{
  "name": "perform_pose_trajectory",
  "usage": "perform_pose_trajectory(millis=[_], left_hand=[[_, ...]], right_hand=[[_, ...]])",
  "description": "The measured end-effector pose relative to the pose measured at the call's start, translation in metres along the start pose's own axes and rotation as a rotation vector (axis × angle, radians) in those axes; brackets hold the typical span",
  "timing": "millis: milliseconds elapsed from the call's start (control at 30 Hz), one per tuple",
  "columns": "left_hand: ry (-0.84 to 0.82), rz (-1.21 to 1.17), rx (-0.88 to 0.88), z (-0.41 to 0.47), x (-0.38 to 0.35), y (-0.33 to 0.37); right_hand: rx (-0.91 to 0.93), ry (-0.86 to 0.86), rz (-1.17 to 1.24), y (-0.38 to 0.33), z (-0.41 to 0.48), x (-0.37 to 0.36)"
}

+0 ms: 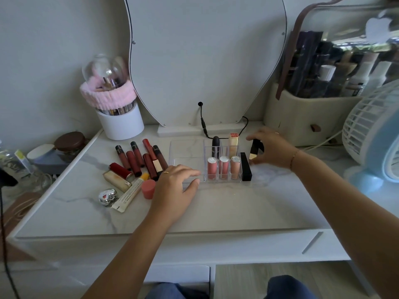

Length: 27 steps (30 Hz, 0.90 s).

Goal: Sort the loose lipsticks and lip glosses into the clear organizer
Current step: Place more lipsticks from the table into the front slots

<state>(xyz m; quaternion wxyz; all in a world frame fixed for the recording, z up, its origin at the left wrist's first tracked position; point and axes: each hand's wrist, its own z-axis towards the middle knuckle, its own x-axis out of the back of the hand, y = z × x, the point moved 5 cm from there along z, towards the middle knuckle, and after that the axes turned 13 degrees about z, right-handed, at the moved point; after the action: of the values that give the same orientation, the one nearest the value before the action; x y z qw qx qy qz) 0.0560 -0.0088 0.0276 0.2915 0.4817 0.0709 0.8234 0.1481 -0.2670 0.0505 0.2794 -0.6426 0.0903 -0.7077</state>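
Clear plastic makes up the organizer [190, 156], and it sits on the white marble table [216, 203] between your two hands. Your left hand [176, 186] lies flat with its fingers loose and spread, and the fingertips touch the front left edge of the organizer; it holds nothing. Your right hand [273, 151] is just past the organizer's right side, and its thumb and fingers pinch a black and gold lipstick [255, 149], which tilts above the table. Between that hand and the organizer, a black lipstick [245, 167] lies right against the organizer's wall. Close to your left fingertips, three pink lip glosses [223, 168] stand in the front slots. Behind them stand a dark tube [216, 146] and a gold lipstick [233, 143]. The organizer's left part holds nothing. To the outer side of your left hand lies a loose pile of red lip glosses [140, 158], with a white tube [129, 194], a pink cap [148, 188] and a shiny silver charm [107, 197] nearer to you.
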Motion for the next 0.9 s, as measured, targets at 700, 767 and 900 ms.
perform_pose_trajectory(millis=[700,767,900], left_hand=[[-0.009,0.013,0.006,0.000,-0.001,-0.001],[-0.014,0.013,0.009,0.000,-0.001,-0.001],[-0.020,0.012,0.011,0.000,0.000,0.000]], right_hand=[[0.085,0.114,0.155,-0.022,-0.031,0.025],[0.122,0.189,0.214,-0.037,-0.032,0.039],[0.167,0.232,0.392,-0.063,-0.032,0.050]])
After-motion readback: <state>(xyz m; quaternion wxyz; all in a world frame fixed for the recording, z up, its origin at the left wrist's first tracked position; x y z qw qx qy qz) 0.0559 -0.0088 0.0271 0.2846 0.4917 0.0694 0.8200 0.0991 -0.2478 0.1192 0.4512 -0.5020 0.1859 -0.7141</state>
